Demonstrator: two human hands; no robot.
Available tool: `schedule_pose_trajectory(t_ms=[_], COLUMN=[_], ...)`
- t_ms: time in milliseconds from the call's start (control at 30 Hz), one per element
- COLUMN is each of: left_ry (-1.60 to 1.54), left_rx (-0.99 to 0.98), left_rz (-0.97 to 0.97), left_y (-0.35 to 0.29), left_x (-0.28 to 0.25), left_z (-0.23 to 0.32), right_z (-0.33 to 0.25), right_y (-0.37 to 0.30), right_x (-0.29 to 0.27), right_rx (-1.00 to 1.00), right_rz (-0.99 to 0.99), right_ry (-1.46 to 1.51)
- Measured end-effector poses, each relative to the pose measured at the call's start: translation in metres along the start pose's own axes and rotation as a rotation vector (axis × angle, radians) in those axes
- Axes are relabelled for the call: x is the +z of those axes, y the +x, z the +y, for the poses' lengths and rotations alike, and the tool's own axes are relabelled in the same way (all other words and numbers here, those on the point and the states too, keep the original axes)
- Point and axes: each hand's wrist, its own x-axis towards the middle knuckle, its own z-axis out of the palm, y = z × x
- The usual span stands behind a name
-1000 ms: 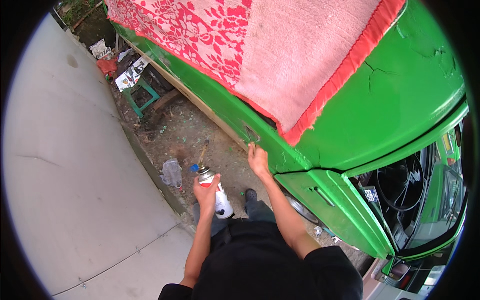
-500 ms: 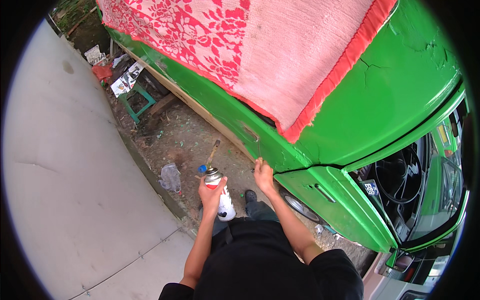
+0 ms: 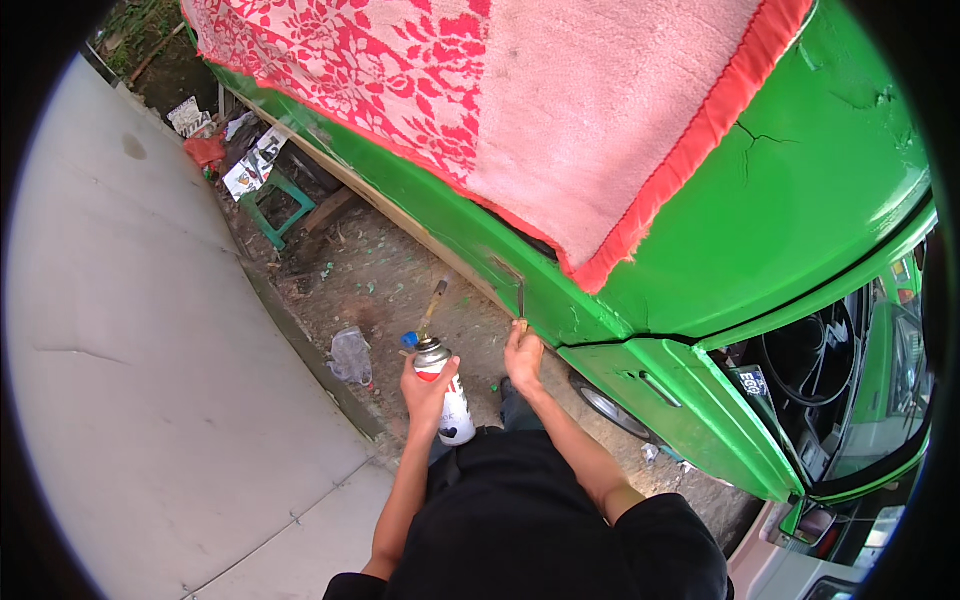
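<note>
Your left hand [image 3: 428, 385] grips the torch can [image 3: 445, 395] upright while your right hand [image 3: 523, 355] holds a scraper [image 3: 520, 300] against the green car [image 3: 800, 200].

Your left hand [image 3: 428, 388] grips the torch canister [image 3: 445, 392], just left of your right hand [image 3: 523, 357], whose scraper [image 3: 520, 300] touches the vehicle's side [image 3: 440, 215]. A blanket [image 3: 540, 100] lies on top; a stool [image 3: 280, 205] stands far left.

Bare dirt ground [image 3: 400, 270] beside pale concrete [image 3: 130, 380] carries a green stool [image 3: 277, 200], scattered papers [image 3: 250, 170], clear plastic [image 3: 350, 355]
</note>
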Motion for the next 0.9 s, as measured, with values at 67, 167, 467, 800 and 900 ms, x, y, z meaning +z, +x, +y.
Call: schedule_pose_trajectory(t_ms=[67, 167, 467, 800, 900], left_ry=[-0.015, -0.041, -0.034, 0.010, -0.017], left_rx=[0.008, 0.015, -0.046, -0.003, 0.031], left_rz=[0.008, 0.030, 0.038, 0.008, -0.002], left_y=[0.000, -0.005, -0.017, -0.022, -0.032], left_x=[-0.003, -0.008, -0.006, 0.008, 0.011], left_z=[0.000, 0.001, -0.019, -0.022, -0.014], right_z=[0.000, 0.005, 0.020, -0.021, -0.005], right_y=[0.000, 0.002, 0.030, 0.043, 0.026], right_x=[0.000, -0.007, -0.040, -0.047, -0.049], right_rx=[-0.002, -0.111, -0.135, -0.107, -0.157], right_rz=[-0.021, -0.013, -0.129, -0.283, -0.191], right_ry=[0.005, -0.067, -0.132, -0.077, -0.039])
